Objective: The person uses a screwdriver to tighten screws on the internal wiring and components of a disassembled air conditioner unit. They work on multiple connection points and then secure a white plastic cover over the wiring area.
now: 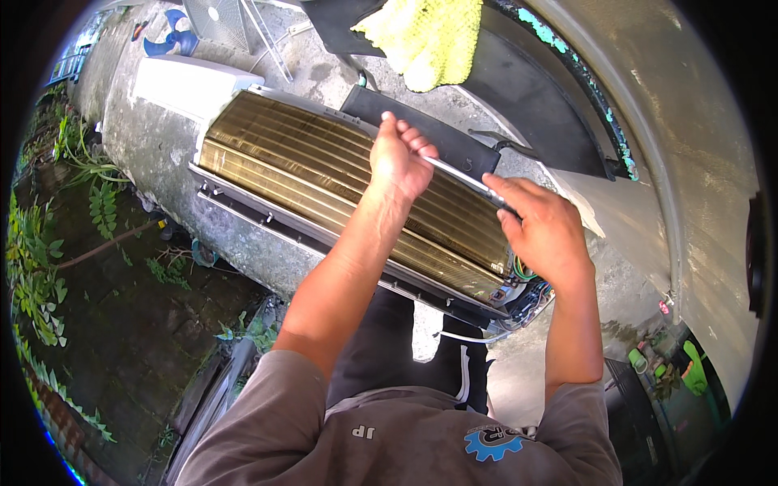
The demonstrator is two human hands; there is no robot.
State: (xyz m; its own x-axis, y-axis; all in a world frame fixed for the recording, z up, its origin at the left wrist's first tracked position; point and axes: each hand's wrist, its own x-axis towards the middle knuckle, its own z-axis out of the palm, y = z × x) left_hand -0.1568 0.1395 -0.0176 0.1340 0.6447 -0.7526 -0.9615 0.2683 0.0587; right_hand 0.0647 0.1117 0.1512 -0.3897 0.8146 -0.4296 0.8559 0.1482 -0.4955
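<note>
A split air conditioner's indoor unit (312, 150) lies in front of me with its cover off and its long brassy finned coil (275, 134) facing up. Over the far edge of the coil, my left hand (401, 158) is closed around a thin pale rod or strip (462, 176), its thumb pointing up. The strip slants down to the right into my right hand (541, 223), whose fingers close on its other end. What the strip belongs to is hidden by my hands. Coloured wires (523, 269) show at the unit's right end, just below my right hand.
A flat black panel (421, 125) lies beyond the unit, with a yellow fluffy cloth (429, 40) draped farther back. At the far left are a white cover (190, 83) and a blue fan blade (170, 36). The concrete ledge (243, 243) drops off to plants on the left; a wall (705, 162) rises right.
</note>
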